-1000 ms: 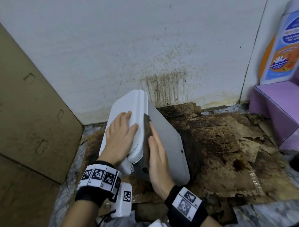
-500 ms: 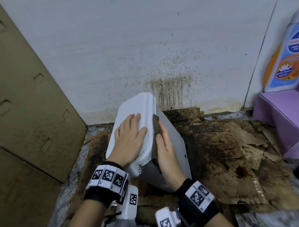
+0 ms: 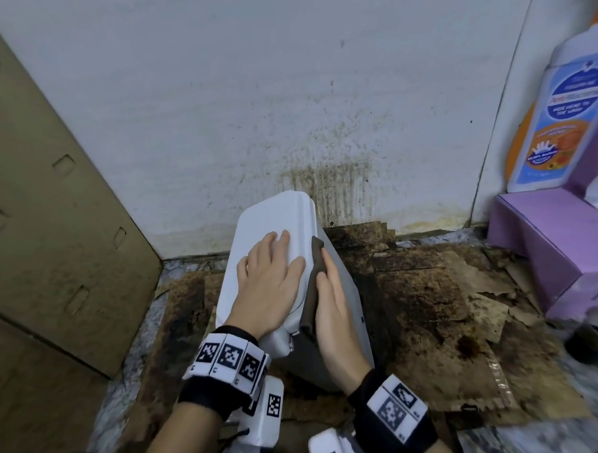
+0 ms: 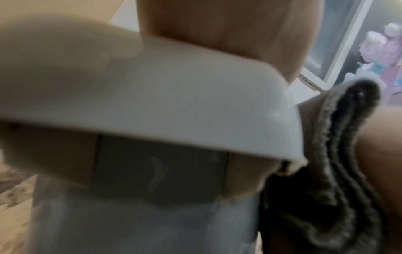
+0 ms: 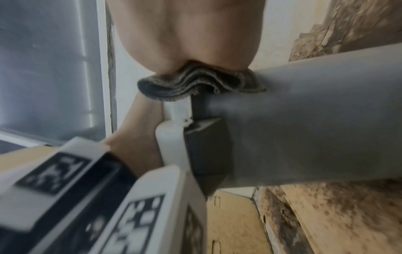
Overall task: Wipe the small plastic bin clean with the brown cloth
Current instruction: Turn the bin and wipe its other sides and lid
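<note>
Flat right palm presses the cloth to the bin's side, left hand steadies the lid

Right hand [image 3: 335, 310]: no closed grip here, fingers straight, palm pinning the folded brown cloth [image 3: 312, 288] against the grey side of the bin [image 3: 347, 297], just under the lid's edge. The left hand [image 3: 271, 286] lies spread and flat on the white lid [image 3: 274, 218], holding nothing, only bracing. The bin stands tipped on the stained cardboard [image 3: 424, 300], its lid leaning away from the right hand, close to the dirty wall [image 3: 326, 190] behind it. The risks, as I read them: the cloth is only pressed, not pinched, so a quick stroke could let it slide out from under the palm. Push too hard sideways and the tilted bin may skid on the cardboard or topple if the left hand eases off. The lid could also flex open.
</note>
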A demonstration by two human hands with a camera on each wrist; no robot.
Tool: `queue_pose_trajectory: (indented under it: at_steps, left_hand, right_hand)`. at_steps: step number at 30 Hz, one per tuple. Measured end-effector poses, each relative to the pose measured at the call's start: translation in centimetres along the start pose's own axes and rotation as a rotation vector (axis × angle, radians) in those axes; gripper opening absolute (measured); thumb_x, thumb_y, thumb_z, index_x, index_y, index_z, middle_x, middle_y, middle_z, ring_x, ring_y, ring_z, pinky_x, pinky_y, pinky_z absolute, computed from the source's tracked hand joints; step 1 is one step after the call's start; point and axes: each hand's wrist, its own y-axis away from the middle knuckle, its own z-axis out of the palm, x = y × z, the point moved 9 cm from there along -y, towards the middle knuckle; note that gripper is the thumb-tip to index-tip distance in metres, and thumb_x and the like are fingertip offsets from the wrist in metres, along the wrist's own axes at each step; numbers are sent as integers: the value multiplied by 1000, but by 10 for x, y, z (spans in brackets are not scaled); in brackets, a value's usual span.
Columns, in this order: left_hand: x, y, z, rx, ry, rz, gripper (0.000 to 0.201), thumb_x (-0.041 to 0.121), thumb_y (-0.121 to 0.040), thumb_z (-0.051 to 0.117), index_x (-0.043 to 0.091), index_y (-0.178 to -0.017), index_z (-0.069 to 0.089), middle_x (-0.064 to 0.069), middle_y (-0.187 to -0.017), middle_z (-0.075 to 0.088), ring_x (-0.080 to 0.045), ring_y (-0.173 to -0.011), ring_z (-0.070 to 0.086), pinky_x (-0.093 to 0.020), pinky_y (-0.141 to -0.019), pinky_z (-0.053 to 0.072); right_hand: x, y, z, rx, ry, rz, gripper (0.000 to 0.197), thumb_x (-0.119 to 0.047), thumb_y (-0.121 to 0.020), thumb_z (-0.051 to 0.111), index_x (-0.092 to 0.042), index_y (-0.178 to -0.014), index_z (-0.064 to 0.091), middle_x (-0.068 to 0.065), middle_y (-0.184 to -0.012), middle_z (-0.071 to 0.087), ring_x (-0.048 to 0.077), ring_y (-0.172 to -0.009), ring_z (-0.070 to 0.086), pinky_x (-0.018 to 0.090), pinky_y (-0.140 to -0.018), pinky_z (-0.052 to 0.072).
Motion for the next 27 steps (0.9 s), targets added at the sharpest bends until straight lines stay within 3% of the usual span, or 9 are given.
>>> queue_pose_trajectory:
  at_steps: [2,4,7,9,12,14,19,23,27]
  left_hand:
    - [6,-4,9,-22,-102,53,71,54,-95,1,20,-149,33,-1,-169,7,-18,-155,-1,-48,-119,9]
    - [15,-4,10,-27,-29,35,77,59,-92,-1,22,-150,35,1,-170,9,-16,-155,-1,-48,-120,8]
    - [31,1,0,0,390,-47,60,59,-101,29,34,-154,36,8,-165,21,-7,-151,9,-43,-124,7]
    - [36,2,-10,65,762,-88,48,53,-98,47,41,-144,50,16,-154,38,-5,-145,28,-37,-121,22]
    - [32,2,-15,183,1242,-168,32,31,-98,55,31,-127,69,12,-138,62,-3,-128,54,-25,-101,41]
    - [25,2,-18,247,1371,-204,30,25,-96,54,24,-118,74,5,-132,68,-12,-123,61,-29,-99,45]
    - [7,9,-32,316,844,-188,27,20,-104,48,29,-123,65,6,-136,58,-15,-129,51,-41,-108,44]
    - [-9,22,-11,142,503,-417,43,45,-102,49,23,-138,46,-7,-147,35,-24,-140,28,-40,-112,27]
    - [-24,30,17,84,683,-569,58,65,-91,56,18,-124,45,-4,-127,51,-21,-112,56,-42,-101,49]
  right_hand:
    - [-2,-6,-9,-4,-16,14,42,-45,-111,33,-59,-151,31,-42,-142,41,-14,-132,43,37,-123,33]
    - [-5,-8,-19,10,-29,17,44,-46,-110,35,-55,-153,32,-33,-147,44,-6,-134,46,39,-121,36]
    - [-8,-11,-35,43,-59,23,48,-55,-104,43,-55,-151,35,-23,-152,47,2,-136,50,42,-116,43]
    - [-11,-14,-48,78,-56,34,54,-61,-97,50,-55,-149,38,-21,-143,55,4,-129,58,43,-110,49]
    - [-19,-17,-67,117,-73,42,60,-58,-96,57,-49,-152,37,-17,-138,59,8,-121,64,44,-105,53]
    - [-25,-18,-77,117,-69,45,61,-52,-99,58,-45,-155,35,-14,-145,55,8,-122,63,39,-101,55]
    - [-36,-19,-92,80,-42,19,62,-42,-101,60,-44,-156,32,-29,-134,51,-14,-104,64,17,-75,57]
    - [-41,-20,-96,28,4,3,65,-45,-96,66,-48,-153,36,-26,-142,52,-8,-113,63,23,-82,59]
    - [-45,-19,-92,-5,65,14,66,-46,-90,75,-51,-147,42,-20,-141,56,1,-114,66,30,-83,61]
